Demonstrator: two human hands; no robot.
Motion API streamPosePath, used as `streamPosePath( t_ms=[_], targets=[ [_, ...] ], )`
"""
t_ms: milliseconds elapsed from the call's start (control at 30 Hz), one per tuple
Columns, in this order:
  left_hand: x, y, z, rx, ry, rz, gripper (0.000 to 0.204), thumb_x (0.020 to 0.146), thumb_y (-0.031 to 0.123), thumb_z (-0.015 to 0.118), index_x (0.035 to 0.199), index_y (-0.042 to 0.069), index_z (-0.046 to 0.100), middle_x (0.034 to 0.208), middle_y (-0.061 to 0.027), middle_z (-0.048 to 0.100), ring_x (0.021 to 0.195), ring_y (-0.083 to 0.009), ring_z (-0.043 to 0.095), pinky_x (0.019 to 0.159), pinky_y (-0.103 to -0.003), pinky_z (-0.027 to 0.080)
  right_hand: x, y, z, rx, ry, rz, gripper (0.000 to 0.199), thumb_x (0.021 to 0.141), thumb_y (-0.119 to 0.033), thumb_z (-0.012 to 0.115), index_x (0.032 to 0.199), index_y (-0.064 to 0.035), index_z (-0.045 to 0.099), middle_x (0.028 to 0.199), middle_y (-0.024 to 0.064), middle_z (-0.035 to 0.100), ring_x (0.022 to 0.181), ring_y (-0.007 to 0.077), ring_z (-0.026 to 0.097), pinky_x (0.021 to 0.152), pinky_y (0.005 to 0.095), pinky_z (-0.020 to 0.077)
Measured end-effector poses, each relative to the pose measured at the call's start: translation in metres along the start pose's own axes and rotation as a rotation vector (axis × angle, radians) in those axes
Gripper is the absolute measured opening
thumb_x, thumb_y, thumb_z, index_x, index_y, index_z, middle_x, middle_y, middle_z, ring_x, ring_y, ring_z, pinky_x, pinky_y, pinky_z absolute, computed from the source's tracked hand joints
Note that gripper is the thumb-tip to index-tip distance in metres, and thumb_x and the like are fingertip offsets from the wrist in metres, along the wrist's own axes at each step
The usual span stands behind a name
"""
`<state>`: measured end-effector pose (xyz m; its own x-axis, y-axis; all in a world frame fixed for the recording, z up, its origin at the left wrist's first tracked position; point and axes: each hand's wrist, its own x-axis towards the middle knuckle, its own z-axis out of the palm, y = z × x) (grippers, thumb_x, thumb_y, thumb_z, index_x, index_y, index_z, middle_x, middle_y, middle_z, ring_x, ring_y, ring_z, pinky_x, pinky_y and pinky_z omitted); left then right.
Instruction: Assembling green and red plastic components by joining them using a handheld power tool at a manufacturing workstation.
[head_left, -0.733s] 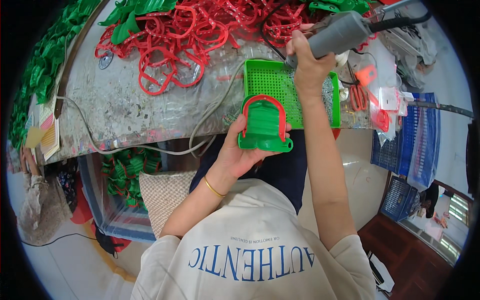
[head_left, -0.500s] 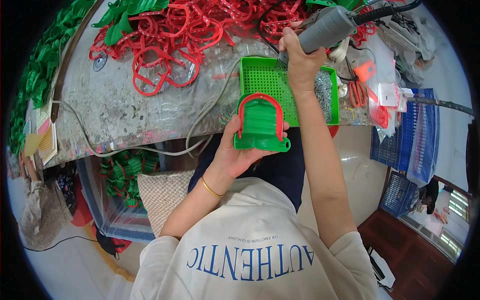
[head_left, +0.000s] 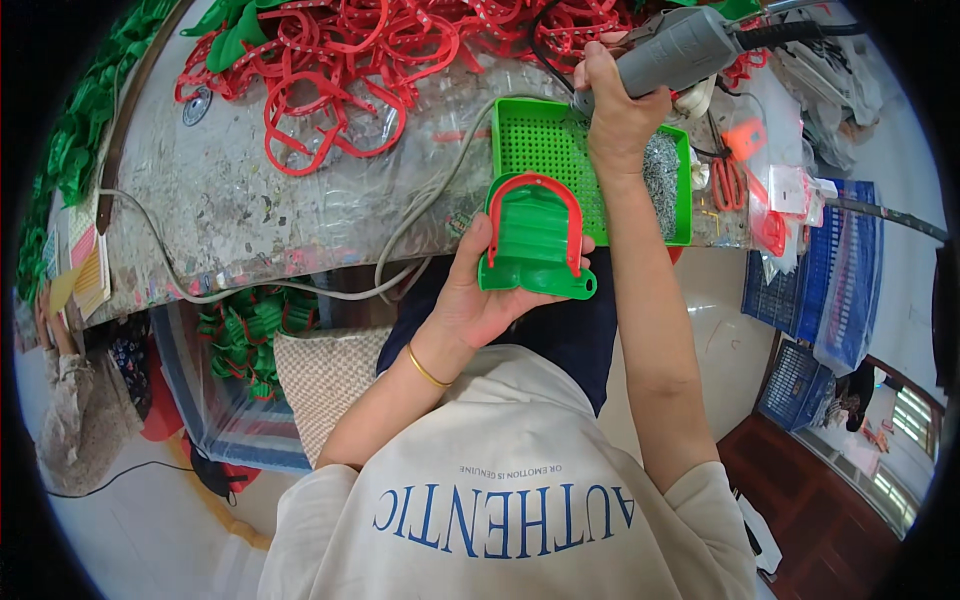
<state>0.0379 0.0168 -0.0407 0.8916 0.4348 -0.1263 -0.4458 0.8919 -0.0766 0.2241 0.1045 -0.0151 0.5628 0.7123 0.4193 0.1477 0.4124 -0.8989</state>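
Note:
My left hand (head_left: pixel 478 290) grips a green plastic dustpan-like piece (head_left: pixel 537 232) near the table's front edge. A red U-shaped strip (head_left: pixel 536 180) lies along its inner rim. In my right hand (head_left: pixel 625 115) is a grey electric screwdriver (head_left: pixel 682 52), its black cord running off at the upper right. The driver's tip points down and left over a green perforated basket (head_left: pixel 500 150), and the end is partly hidden by my hand. Small silvery screws (head_left: pixel 661 180) fill the basket's right part. My right forearm crosses above the basket.
Red U-shaped strips (head_left: pixel 340 50) pile at the back. Green pieces (head_left: pixel 65 150) heap at the far left. A grey cable (head_left: pixel 300 293) loops along the table edge. Red-handled scissors (head_left: pixel 728 185) lie right of the basket. A blue-framed bin (head_left: pixel 230 420) stands below. Another person's arm (head_left: pixel 62 335) shows at far left.
The view has shifted slightly, so the dustpan-like piece, basket and both hands appear a little further right. Both hands keep the same holds.

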Motion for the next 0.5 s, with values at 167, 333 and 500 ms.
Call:
streamPosePath(
  t_ms=[167, 333, 500],
  targets=[
    [0.001, 0.0, 0.003, 0.021, 0.035, -0.002, 0.077, 0.088, 0.059, 0.05, 0.137, 0.001, 0.036, 0.133, -0.0264, 0.045, 0.123, -0.0353, 0.047, 0.101, -0.05, 0.041, 0.004, -0.034, 0.008, -0.029, 0.002, -0.083, 0.019, 0.084, 0.001, 0.062, 0.101, 0.0033, 0.054, 0.067, 0.0054, 0.055, 0.055, 0.0142, 0.053, 0.053, 0.0265, 0.0425],
    [0.004, 0.001, -0.003, 0.028, -0.086, -0.013, 0.071, 0.089, 0.056, 0.049, 0.137, 0.005, 0.037, 0.132, -0.0224, 0.047, 0.121, -0.0333, 0.049, 0.1, -0.051, 0.042, -0.021, -0.101, 0.02, 0.213, -0.048, 0.128, 0.048, 0.085, -0.006, 0.064, 0.129, -0.0013, 0.045, 0.093, 0.0077, 0.06, 0.086, 0.0147, 0.057, 0.075, 0.0292, 0.0462],
    [0.0, -0.002, -0.003, 0.004, -0.012, 0.035, 0.067, 0.09, 0.054, 0.051, 0.138, 0.008, 0.036, 0.134, -0.0204, 0.045, 0.123, -0.033, 0.047, 0.1, -0.054, 0.041, -0.054, -0.123, 0.034, 0.369, -0.18, 0.114, 0.022, 0.085, 0.001, 0.059, 0.105, 0.0045, 0.053, 0.064, 0.0054, 0.051, 0.052, 0.013, 0.046, 0.051, 0.0274, 0.039]
  ],
)
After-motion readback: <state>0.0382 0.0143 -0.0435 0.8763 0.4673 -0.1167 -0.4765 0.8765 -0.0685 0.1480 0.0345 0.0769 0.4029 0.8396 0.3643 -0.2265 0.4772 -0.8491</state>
